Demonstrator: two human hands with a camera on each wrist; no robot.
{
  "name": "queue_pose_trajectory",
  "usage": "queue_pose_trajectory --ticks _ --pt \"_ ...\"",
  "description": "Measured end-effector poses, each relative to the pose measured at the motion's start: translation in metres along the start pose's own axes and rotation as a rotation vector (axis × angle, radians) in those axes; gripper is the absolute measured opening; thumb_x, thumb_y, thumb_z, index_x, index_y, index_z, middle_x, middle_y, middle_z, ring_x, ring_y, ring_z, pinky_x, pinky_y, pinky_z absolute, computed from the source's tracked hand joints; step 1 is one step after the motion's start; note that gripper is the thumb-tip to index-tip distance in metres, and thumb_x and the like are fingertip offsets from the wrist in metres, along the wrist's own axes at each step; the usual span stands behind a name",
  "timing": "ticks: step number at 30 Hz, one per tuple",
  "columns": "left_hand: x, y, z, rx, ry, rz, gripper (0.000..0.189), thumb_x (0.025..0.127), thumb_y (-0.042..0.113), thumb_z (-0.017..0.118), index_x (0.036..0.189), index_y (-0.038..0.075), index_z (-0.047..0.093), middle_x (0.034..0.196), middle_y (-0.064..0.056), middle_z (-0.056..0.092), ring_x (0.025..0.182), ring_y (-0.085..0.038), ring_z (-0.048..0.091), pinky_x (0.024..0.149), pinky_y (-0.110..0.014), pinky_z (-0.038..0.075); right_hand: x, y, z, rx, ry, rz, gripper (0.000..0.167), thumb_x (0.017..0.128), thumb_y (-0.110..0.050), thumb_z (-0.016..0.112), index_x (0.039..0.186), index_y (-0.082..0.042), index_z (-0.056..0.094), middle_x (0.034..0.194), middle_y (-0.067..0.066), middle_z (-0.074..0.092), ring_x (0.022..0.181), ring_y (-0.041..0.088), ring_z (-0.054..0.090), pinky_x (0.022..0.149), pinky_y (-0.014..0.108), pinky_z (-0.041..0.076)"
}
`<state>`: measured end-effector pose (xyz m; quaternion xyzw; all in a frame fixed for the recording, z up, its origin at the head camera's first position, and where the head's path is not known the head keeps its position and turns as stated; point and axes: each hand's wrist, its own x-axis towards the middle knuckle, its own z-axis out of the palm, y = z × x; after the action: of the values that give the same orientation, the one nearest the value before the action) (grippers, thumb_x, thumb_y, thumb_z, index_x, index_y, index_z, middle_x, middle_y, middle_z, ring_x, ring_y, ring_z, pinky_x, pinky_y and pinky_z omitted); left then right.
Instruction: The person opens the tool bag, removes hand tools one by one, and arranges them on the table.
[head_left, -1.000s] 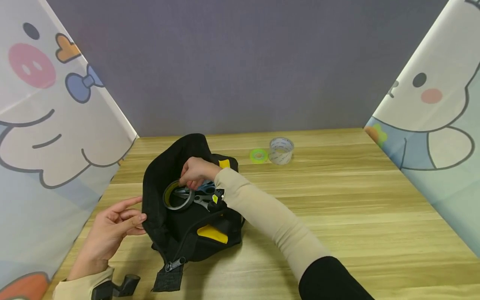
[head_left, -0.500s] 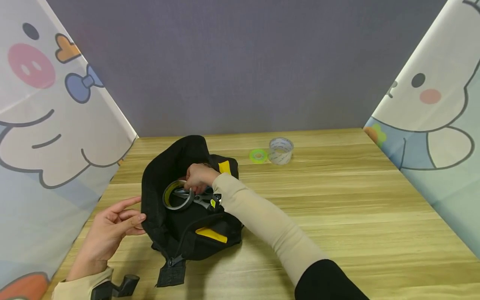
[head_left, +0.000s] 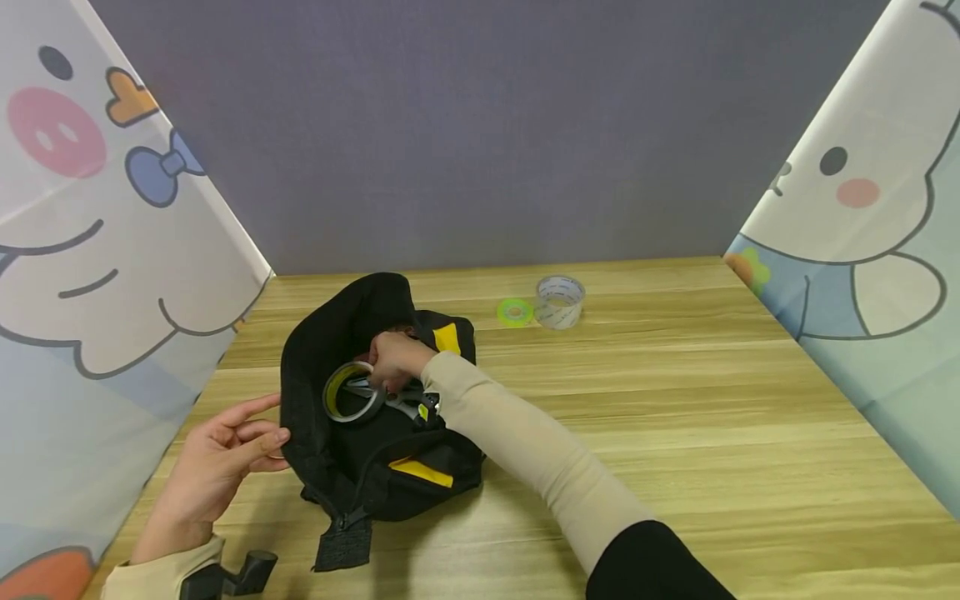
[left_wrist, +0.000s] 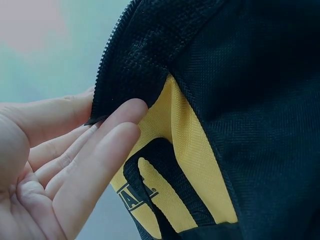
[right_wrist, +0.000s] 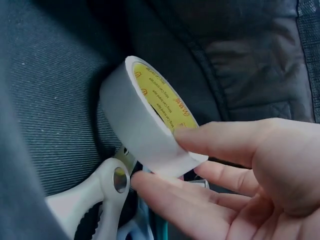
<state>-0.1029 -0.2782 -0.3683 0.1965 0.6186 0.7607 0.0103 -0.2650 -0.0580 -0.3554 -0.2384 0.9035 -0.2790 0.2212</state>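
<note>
A black bag with yellow panels (head_left: 303, 358) stands wide open on the table. My left hand (head_left: 213, 462) pinches its zippered edge (left_wrist: 127, 70) between thumb and fingers at the left side. Inside the bag, my right hand (head_left: 397, 360) grips a roll of tape (right_wrist: 132, 125), white outside with a yellow printed core. The thumb is at the roll's inner rim and the fingers lie under its outer face. Grey-handled scissors (right_wrist: 112, 185) lie right below the roll. Blue and teal pieces beside them are partly hidden by the fingers.
Beyond the bag, a wide roll of clear tape (head_left: 558, 317) stands on the wooden table (head_left: 675, 400), with a flat light-green ring (head_left: 504, 320) next to it. A grey panel (head_left: 495, 133) rises at the back, and cartoon-printed cloths flank both sides.
My right hand has sunk slightly deeper into the bag and now overlaps the tape roll's edge. The bag's front flap has shifted a little. My left hand keeps its hold.
</note>
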Motion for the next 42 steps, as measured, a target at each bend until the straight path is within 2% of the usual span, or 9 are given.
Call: queue_pose_trajectory --ticks 7,12,16,19,23,26,32,38,42 --pt "0.0 0.001 0.0 -0.022 -0.011 -0.003 0.055 0.095 -0.023 0.046 0.134 0.012 0.064 0.099 -0.008 0.074 0.081 -0.017 0.071 0.065 -0.033 0.062 -0.002 0.004 -0.006 0.116 -0.025 -0.099 0.022 0.088 -0.01 0.076 0.107 -0.006 0.065 0.092 0.003 0.06 0.078 0.016 0.059 0.065 0.021 0.051" --pt "-0.001 0.001 0.001 -0.005 0.016 -0.02 0.054 0.095 -0.022 0.048 0.132 0.014 0.065 0.097 -0.007 0.074 0.079 -0.017 0.072 0.064 -0.033 0.062 -0.005 0.003 -0.012 0.226 -0.061 -0.131 0.017 0.089 -0.006 0.075 0.103 -0.006 0.066 0.092 0.006 0.061 0.075 0.018 0.062 0.062 0.022 0.056" --pt "-0.002 0.002 0.002 0.011 0.04 -0.032 0.054 0.095 -0.022 0.049 0.13 0.015 0.066 0.096 -0.007 0.074 0.079 -0.017 0.071 0.063 -0.033 0.062 -0.009 -0.002 -0.019 0.356 -0.093 -0.116 0.02 0.088 -0.003 0.075 0.105 -0.005 0.065 0.09 0.011 0.063 0.069 0.024 0.067 0.064 0.033 0.062" --pt "-0.002 0.002 0.001 0.013 0.039 -0.03 0.054 0.095 -0.022 0.048 0.131 0.015 0.066 0.097 -0.007 0.074 0.08 -0.016 0.071 0.063 -0.032 0.062 -0.013 -0.005 -0.025 0.411 -0.103 -0.113 0.023 0.087 -0.003 0.075 0.108 -0.004 0.064 0.088 0.014 0.064 0.067 0.027 0.069 0.069 0.042 0.063" --pt "-0.002 0.001 0.001 0.007 0.022 -0.018 0.055 0.095 -0.022 0.047 0.132 0.014 0.065 0.098 -0.007 0.074 0.081 -0.016 0.071 0.064 -0.032 0.062 -0.018 -0.01 -0.033 0.427 -0.107 -0.136 0.025 0.089 -0.003 0.073 0.112 -0.004 0.064 0.088 0.013 0.065 0.067 0.027 0.07 0.076 0.049 0.062" --pt "-0.002 0.001 0.001 0.004 0.014 -0.009 0.055 0.095 -0.022 0.047 0.132 0.013 0.065 0.098 -0.007 0.074 0.082 -0.016 0.071 0.065 -0.031 0.062 -0.021 -0.011 -0.04 0.449 -0.106 -0.153 0.027 0.09 -0.002 0.07 0.116 -0.001 0.063 0.089 0.013 0.065 0.067 0.027 0.07 0.073 0.048 0.062" --pt "-0.001 0.001 0.001 -0.022 -0.008 -0.008 0.054 0.095 -0.022 0.046 0.133 0.012 0.064 0.099 -0.007 0.074 0.082 -0.016 0.071 0.066 -0.031 0.062 -0.029 -0.011 -0.053 0.486 -0.099 -0.183 0.032 0.09 0.0 0.068 0.122 0.002 0.062 0.086 0.014 0.064 0.067 0.028 0.07 0.061 0.037 0.063" --pt "0.0 0.001 0.002 -0.015 -0.009 -0.009 0.054 0.095 -0.022 0.046 0.133 0.012 0.064 0.099 -0.007 0.074 0.082 -0.016 0.072 0.065 -0.032 0.062 -0.038 -0.008 -0.066 0.536 -0.096 -0.248 0.034 0.09 0.003 0.068 0.123 0.005 0.06 0.08 0.013 0.061 0.06 0.022 0.068 0.062 0.039 0.064" --pt "0.001 0.001 0.003 -0.002 0.003 -0.008 0.054 0.095 -0.023 0.047 0.132 0.013 0.065 0.098 -0.007 0.074 0.081 -0.016 0.072 0.064 -0.032 0.062 -0.044 -0.004 -0.074 0.565 -0.078 -0.258 0.034 0.091 0.004 0.066 0.124 0.005 0.058 0.081 0.012 0.061 0.058 0.021 0.066 0.067 0.045 0.063"
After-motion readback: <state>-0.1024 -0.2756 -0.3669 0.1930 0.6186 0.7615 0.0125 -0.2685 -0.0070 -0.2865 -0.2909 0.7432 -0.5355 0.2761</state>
